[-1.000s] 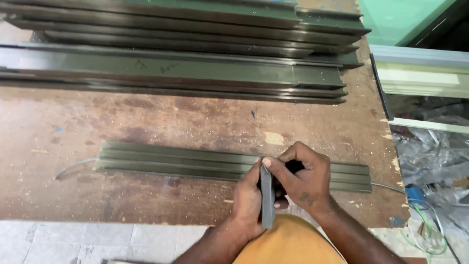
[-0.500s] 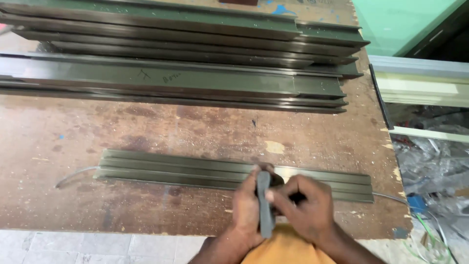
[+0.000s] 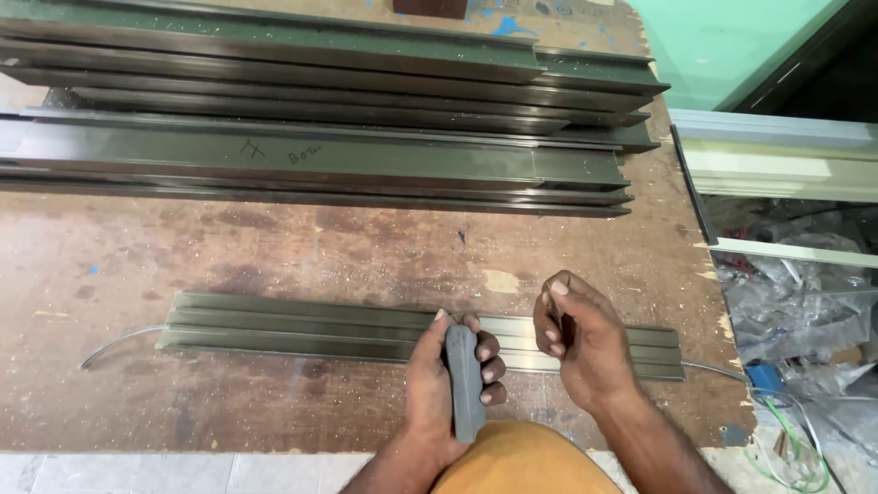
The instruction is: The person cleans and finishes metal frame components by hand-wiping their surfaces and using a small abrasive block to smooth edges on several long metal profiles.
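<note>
Head view, grey bar (image 3: pixel 464 381) gripped in left hand (image 3: pixel 439 389), right hand (image 3: pixel 585 343) beside

Grey bar (image 3: pixel 465 382); olive-grey metal strips (image 3: pixel 302 327); worn brown table (image 3: pixel 274 247) flecked blue; mint-green wall (image 3: pixel 732 46) far right.

Matt grey metal profile (image 3: pixel 366 331) lies on a scuffed, worn wooden table (image 3: pixel 274 247).

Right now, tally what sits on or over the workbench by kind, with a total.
Stacks of long metal profiles at the back: 2
Short ribbed metal profile near the hands: 1
Grey flat bar in the left hand: 1
Thin wire under the short profile: 1
Hands, left hand and right hand: 2
Total: 7
</note>
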